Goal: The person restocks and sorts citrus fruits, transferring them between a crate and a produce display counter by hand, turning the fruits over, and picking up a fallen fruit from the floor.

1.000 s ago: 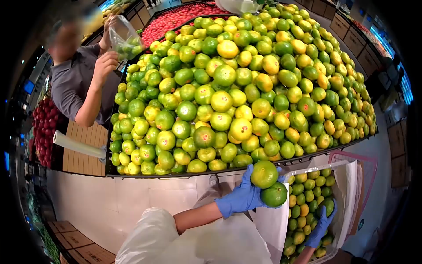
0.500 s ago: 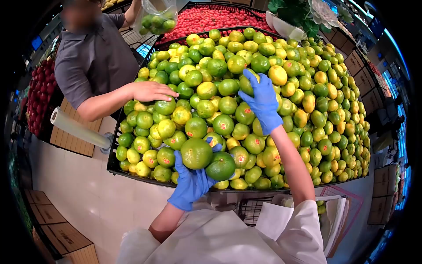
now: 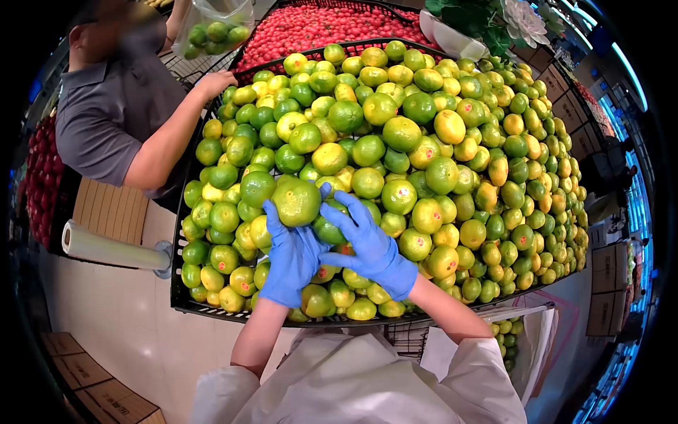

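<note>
In blue gloves, both my hands are over the near edge of a large heap of green-yellow mandarins (image 3: 399,134). My left hand (image 3: 288,261), palm up, is curled around a large green mandarin (image 3: 296,202). Beside it sits a darker green mandarin (image 3: 328,230), partly hidden between the two hands. My right hand (image 3: 371,247) has its fingers bent over this darker one. Several mandarins in the pile carry small red stickers.
A black crate rim (image 3: 233,316) borders the heap. On the left, a person in a grey shirt (image 3: 116,113) has a plastic bag of green fruit (image 3: 212,32). A plastic bag roll (image 3: 113,246) stands nearby. Small red fruit (image 3: 325,32) fills the crate behind.
My right hand has come back from the far part of the heap to the fruit by my left hand. The other person's hand has withdrawn from the mandarins to the crate's edge.
</note>
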Demonstrator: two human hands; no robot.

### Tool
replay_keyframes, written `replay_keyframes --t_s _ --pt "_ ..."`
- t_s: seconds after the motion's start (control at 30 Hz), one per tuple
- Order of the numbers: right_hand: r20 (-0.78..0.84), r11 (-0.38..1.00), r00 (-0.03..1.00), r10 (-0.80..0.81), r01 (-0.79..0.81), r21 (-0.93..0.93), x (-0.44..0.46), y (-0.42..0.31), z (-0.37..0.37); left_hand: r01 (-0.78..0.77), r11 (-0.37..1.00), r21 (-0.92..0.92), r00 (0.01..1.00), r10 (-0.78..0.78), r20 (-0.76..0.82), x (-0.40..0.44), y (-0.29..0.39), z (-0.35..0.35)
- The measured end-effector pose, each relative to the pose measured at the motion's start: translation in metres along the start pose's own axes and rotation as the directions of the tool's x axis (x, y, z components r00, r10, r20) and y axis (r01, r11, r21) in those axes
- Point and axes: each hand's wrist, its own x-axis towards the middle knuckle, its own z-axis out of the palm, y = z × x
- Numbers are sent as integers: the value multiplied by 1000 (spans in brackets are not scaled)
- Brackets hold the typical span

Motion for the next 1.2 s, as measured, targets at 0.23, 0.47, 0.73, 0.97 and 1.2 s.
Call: replay_keyframes --t_s 0.23,0.47,0.73,0.97,1.2 --pt "-124 949 989 76 -110 -296 18 29 12 -193 904 380 970 234 -63 52 1 -20" --pt "-173 952 983 55 -104 -289 12 27 18 -117 124 985 868 496 40 65 7 -56" --pt "-163 978 986 40 -72 -195 7 30 5 -188 -416 890 760 512 400 47 13 -34" --pt "-485 973 868 104 -189 -129 -76 -24 -60 -392 120 912 866 382 322 -19 -51 41" --pt "-708 752 557 434 -657 -56 -266 -79 -73 -137 480 866 849 -393 352 -92 -194 70"
